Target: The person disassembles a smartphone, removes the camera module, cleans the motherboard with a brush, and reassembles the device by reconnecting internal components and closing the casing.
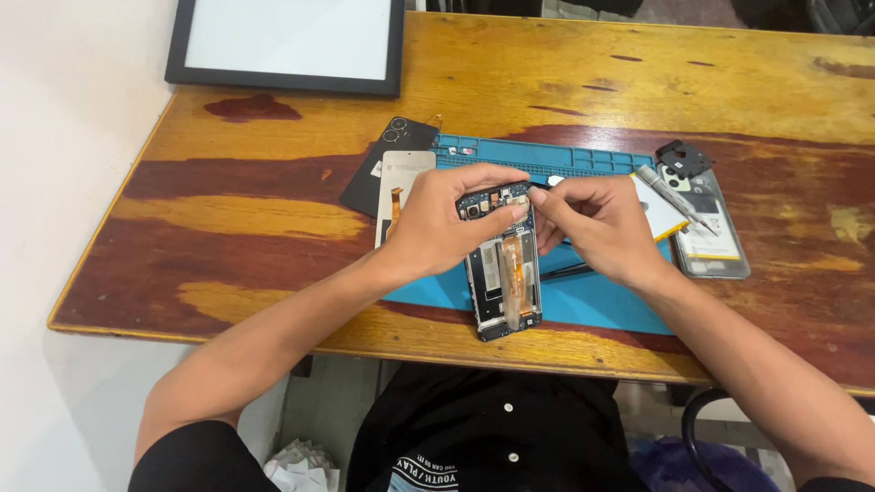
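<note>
- Head view: left hand [436,223] clasps the top end of an opened dark smartphone frame with an orange flex cable [502,273], steadying it above the blue rubber work mat [597,305].
- Right hand [597,223]: fingertips pressed together at the frame's top edge; anything pinched between them is hidden.
- Right of grip: grey-handled screwdriver [673,196], clear-cased phone back [715,239].
- Left of grip: black rear cover [375,169], on the wooden table [273,214].

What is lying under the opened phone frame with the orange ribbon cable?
The opened phone frame lies on a blue rubber work mat over the wooden table. The left hand and right hand cover its top end.
</note>
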